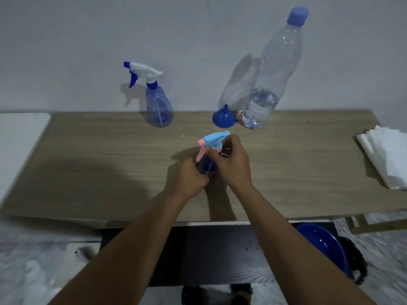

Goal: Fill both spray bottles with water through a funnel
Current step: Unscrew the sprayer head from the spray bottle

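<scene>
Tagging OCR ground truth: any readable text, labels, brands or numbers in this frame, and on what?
None readable.
Water bottle: clear, no label or print visible.
Far spray bottle: no markings.
Spray bottle held by both hands: no markings visible, body mostly hidden.
Funnel, napkins: plain.

wooden table (88,172), white tissues (387,157), blue basin (323,245)

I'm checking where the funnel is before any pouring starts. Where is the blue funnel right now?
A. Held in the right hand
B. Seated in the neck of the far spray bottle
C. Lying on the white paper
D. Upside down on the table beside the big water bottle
D: the blue funnel rests wide end down on the table, spout up, next to the big water bottle.
</scene>
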Motion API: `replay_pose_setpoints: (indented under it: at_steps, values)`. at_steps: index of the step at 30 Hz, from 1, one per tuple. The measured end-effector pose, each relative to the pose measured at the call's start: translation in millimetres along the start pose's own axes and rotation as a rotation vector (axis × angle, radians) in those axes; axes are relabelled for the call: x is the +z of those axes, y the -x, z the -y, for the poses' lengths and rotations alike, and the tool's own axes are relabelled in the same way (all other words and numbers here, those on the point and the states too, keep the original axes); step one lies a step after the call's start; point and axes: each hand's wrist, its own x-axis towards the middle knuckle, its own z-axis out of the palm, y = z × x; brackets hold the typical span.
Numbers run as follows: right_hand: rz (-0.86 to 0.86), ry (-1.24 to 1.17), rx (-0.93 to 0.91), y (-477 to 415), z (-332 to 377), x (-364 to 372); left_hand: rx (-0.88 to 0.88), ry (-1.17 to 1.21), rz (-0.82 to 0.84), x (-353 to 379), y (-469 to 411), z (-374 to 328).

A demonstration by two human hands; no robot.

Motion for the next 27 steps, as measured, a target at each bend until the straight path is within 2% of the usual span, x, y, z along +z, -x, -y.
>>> replay_pose_setpoints:
  at_steps: [6,10,15,18,20,24,27]
  values:
    - [0.161,-0.082,0.031,-3,-4,-10,0.063,0.023,-0.007,-1,9,-9]
    - [0.085,-0.039,0.002,-2,-1,-9,0.056,0.016,0.018,-2,9,-7]
    - [0.164,-0.094,-0.026,0,-4,-13,0.084,-0.038,0.035,-4,7,-5]
    - [0.108,-0.075,0.022,1,-6,-12,0.087,-0.036,0.037,-3,6,-1]
    - [0.076,-0.037,-0.019,0,-5,-11,0.092,-0.013,0.036,-2,6,0]
    - [0.150,-0.040,-0.056,1,-5,-13,0.091,-0.007,0.053,-1,4,2]
    - [0.127,-0.042,-0.042,5,-8,-12,0.100,-0.047,0.063,-2,6,0]
